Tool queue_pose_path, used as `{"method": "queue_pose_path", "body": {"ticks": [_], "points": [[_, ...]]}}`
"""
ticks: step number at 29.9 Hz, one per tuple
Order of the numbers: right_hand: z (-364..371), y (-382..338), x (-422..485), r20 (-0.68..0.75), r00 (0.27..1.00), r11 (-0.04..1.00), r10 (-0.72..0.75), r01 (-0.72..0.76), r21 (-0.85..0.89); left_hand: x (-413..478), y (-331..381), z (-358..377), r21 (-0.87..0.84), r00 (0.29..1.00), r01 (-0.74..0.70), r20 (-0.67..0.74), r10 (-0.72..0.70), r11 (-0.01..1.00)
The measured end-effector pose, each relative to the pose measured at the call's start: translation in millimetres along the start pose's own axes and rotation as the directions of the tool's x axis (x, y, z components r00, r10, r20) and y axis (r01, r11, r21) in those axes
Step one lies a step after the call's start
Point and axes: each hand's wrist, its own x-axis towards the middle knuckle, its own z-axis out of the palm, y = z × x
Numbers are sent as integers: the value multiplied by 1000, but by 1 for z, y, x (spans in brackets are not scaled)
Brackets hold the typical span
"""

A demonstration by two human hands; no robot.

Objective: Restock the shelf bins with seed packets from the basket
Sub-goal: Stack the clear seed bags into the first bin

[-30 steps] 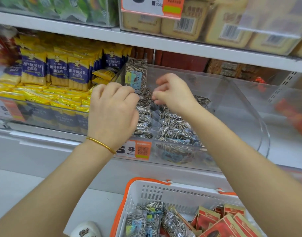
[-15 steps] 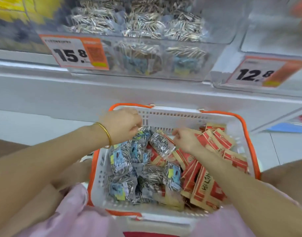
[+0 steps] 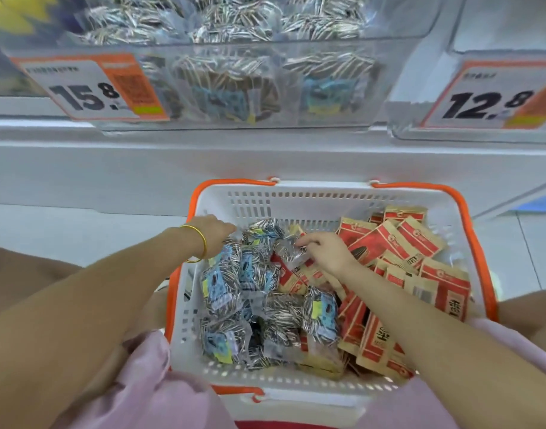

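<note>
The basket [image 3: 185, 320] sits nearest, against the person's lap, probably so that both hands can reach it easily. Striped seed packets [image 3: 259, 292] fill its left half and red packets [image 3: 420, 274] its right, sorted by kind. At its far end the right hand [image 3: 330, 253] pinches a loose packet [image 3: 291, 257] with curled fingers. The left hand [image 3: 214, 235] dips behind the pile, so I cannot tell its grip. Farther off, the shelf bin [image 3: 296, 43] holds matching packets.

Shop: price tags [image 3: 92, 88], stocked bins [image 3: 265, 72]
</note>
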Motion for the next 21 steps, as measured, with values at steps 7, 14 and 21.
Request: {"method": "queue_pose_path", "body": {"ticks": [7, 14, 21], "points": [[-10, -18, -14, -40, 985, 985, -169, 167, -39, 14, 8, 0, 14, 999, 3, -48, -2, 1000], [-36, -38, -23, -222, 957, 963, -188, 224, 152, 1, 12, -2, -390, 994, -72, 46, 97, 918], [-47, -50, -38, -169, 979, 890, -117, 179, 419, -31, 18, -51, -732, 948, -274, -316, 46, 624]]}}
